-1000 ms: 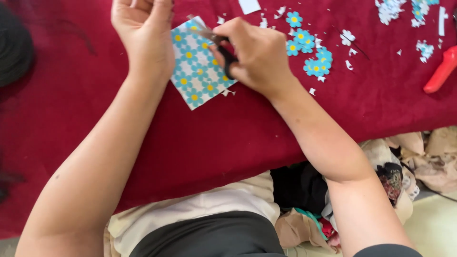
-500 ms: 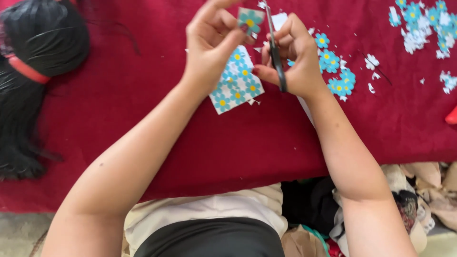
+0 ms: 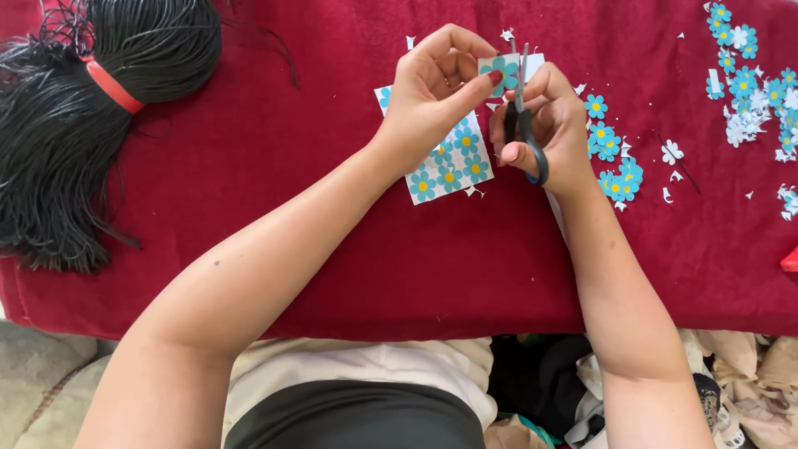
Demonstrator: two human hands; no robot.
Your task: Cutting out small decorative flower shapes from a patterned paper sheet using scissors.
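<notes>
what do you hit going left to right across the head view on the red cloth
black cord bundle → flower sheet → left hand holding a small flower piece → scissors in right hand → cut flowers pile → scattered flowers at the far right

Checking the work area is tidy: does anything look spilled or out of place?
Small white paper scraps lie strewn over the red cloth beside the cut-out blue flowers: trimmings, not damage. Nothing else stands out.
</notes>
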